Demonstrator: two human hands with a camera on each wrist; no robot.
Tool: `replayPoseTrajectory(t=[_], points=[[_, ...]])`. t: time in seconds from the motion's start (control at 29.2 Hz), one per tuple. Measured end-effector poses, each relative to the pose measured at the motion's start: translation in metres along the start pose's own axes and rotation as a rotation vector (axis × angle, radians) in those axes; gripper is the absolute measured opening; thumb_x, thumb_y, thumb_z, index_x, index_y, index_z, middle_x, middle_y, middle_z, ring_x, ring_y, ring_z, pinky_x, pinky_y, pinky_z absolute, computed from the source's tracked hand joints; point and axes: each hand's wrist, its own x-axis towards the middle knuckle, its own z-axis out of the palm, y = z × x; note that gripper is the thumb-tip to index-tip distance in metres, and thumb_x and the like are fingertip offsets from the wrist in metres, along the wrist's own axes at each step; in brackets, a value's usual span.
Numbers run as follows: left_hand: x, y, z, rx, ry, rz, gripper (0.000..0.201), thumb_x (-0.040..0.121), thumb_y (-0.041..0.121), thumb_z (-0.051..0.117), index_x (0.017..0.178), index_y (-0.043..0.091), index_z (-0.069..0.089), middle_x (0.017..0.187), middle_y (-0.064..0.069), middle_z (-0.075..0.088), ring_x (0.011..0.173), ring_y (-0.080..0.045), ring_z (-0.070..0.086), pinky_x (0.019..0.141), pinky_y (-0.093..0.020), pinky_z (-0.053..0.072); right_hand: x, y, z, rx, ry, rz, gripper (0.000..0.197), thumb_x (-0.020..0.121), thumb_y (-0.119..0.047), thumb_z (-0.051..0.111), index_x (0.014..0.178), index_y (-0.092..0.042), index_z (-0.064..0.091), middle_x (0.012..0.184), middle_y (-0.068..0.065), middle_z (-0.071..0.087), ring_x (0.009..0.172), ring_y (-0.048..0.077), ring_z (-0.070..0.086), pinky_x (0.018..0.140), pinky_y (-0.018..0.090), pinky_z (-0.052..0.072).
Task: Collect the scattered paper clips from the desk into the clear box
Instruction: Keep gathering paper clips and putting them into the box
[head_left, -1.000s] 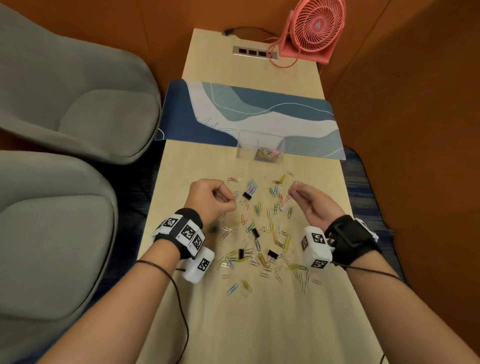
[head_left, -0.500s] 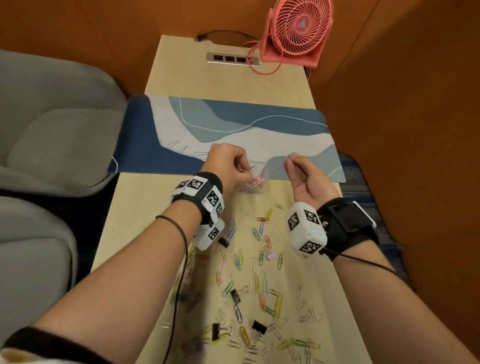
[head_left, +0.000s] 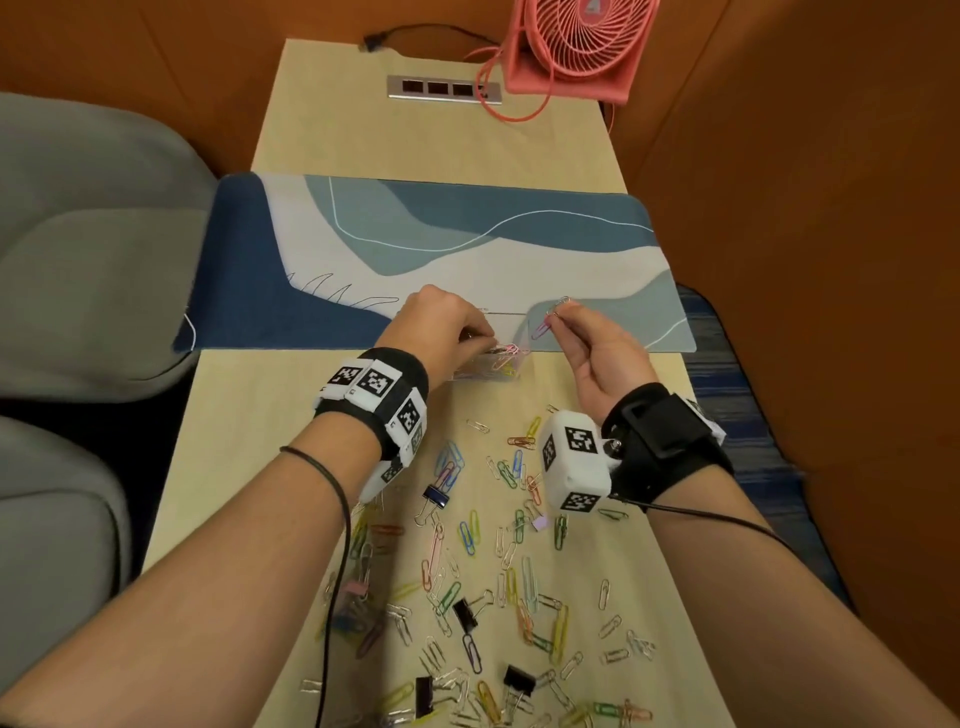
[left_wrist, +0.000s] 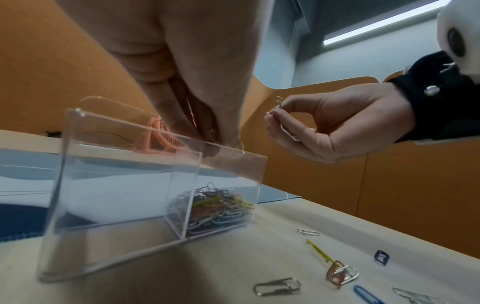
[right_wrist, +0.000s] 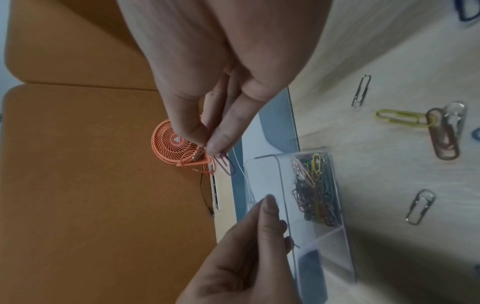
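Note:
The clear box (head_left: 483, 373) stands at the near edge of the desk mat, with a heap of coloured paper clips (left_wrist: 218, 205) in its right compartment. My left hand (head_left: 457, 325) hovers over the box rim with its fingers pointing down, and thin clips are pinched between the fingertips (left_wrist: 207, 131). My right hand (head_left: 566, 317) is just right of the box and above it. Its thumb and forefinger pinch a purple clip (right_wrist: 226, 164) and a silver one. Several loose paper clips (head_left: 493, 571) lie scattered on the desk near me.
Black binder clips (head_left: 465, 613) lie among the loose clips. A blue patterned desk mat (head_left: 415, 249) crosses the desk behind the box. A pink fan (head_left: 582, 47) and a socket strip (head_left: 444, 88) sit at the far end. Grey seats (head_left: 78, 234) stand to the left, with an orange wall on the right.
Both hands have moved forward from the scattered clips to the box, carrying clips. The left hand now sits over the box and the right one is beside it.

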Motion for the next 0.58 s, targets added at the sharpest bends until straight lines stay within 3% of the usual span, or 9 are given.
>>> replayPoseTrajectory(t=[0.1, 0.21, 0.31, 0.44, 0.58], points=[[-0.003, -0.005, 0.003, -0.012, 0.028, 0.054, 0.020, 0.089, 0.012, 0.064, 0.104, 0.018, 0.075, 0.097, -0.001, 0.074, 0.086, -0.019, 0.066, 0.086, -0.037, 0.055, 0.000, 0.001, 0.005, -0.107, -0.009, -0.082, 0.018, 0.083, 0.006, 0.065, 0.101, 0.007, 0.063, 0.090, 0.012, 0.068, 0.082, 0.016, 0.069, 0.076, 0.021, 0.056], [-0.009, -0.010, 0.008, -0.122, 0.128, 0.079, 0.027, 0.085, 0.001, 0.062, 0.102, 0.017, 0.074, 0.095, 0.001, 0.072, 0.082, -0.016, 0.066, 0.082, -0.035, 0.056, 0.001, 0.003, 0.014, -0.386, 0.006, -0.237, 0.015, 0.076, 0.002, 0.073, 0.091, 0.000, 0.071, 0.084, 0.011, 0.073, 0.079, 0.021, 0.071, 0.077, 0.025, 0.057], [-0.019, -0.014, 0.009, -0.241, 0.281, 0.057, 0.023, 0.084, 0.002, 0.063, 0.098, 0.017, 0.075, 0.091, 0.003, 0.069, 0.079, -0.010, 0.064, 0.076, -0.028, 0.056, 0.006, 0.007, 0.019, -0.848, -0.078, -0.485, 0.011, 0.071, -0.007, 0.075, 0.081, -0.013, 0.076, 0.077, 0.002, 0.075, 0.072, 0.014, 0.071, 0.074, 0.023, 0.057], [-0.036, -0.023, 0.009, -0.275, 0.374, 0.020, 0.019, 0.084, 0.008, 0.064, 0.096, 0.021, 0.071, 0.090, 0.007, 0.063, 0.082, -0.006, 0.058, 0.074, -0.024, 0.052, 0.011, 0.015, 0.022, -1.253, -0.214, -0.694, 0.009, 0.072, -0.009, 0.073, 0.078, -0.015, 0.077, 0.072, -0.005, 0.073, 0.065, 0.006, 0.067, 0.068, 0.006, 0.049], [-0.055, -0.027, 0.013, -0.315, 0.401, -0.033, 0.013, 0.084, 0.021, 0.070, 0.096, 0.026, 0.069, 0.083, 0.008, 0.056, 0.077, -0.006, 0.052, 0.074, -0.025, 0.048, 0.012, 0.020, 0.020, -1.509, -0.333, -0.759, 0.013, 0.076, -0.009, 0.068, 0.084, -0.015, 0.078, 0.080, -0.002, 0.075, 0.071, 0.010, 0.067, 0.079, 0.021, 0.055]])
